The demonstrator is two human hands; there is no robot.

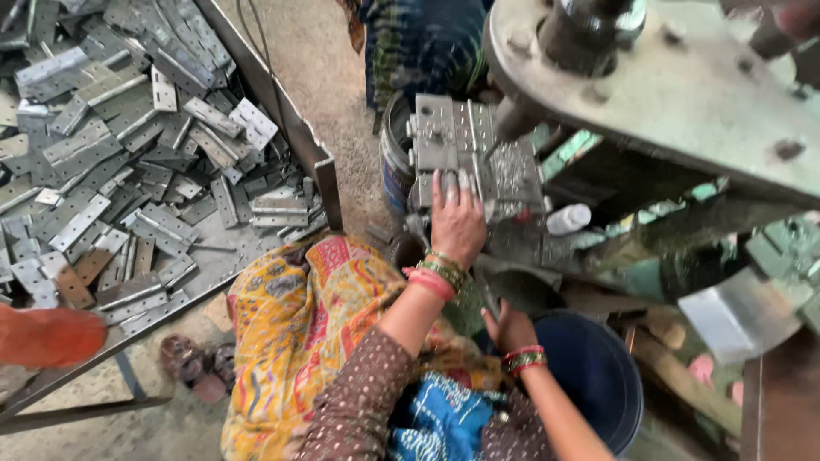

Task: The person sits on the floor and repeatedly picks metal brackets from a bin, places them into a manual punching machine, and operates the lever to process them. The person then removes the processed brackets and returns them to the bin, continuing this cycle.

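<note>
My left hand (457,224) reaches forward onto a stack of grey metal hinge plates (465,141) lying on the bed of a press machine. Its fingers lie close together over the near plate and hold it. My right hand (511,329) hangs lower, beside the rim of a dark blue bucket (598,376), with its fingers curled down into shadow; what it holds is hidden. Both wrists carry red and green bangles. A yellow and orange patterned cloth (295,329) covers my lap.
A large metal tray (318,162) on the left holds a heap of several loose hinge plates (128,128). The press's heavy round plate (683,85) overhangs the upper right. A small white bottle (568,219) lies by the bed. Sandals (192,367) sit on the floor. Another person's patterned clothing (418,43) shows at the top.
</note>
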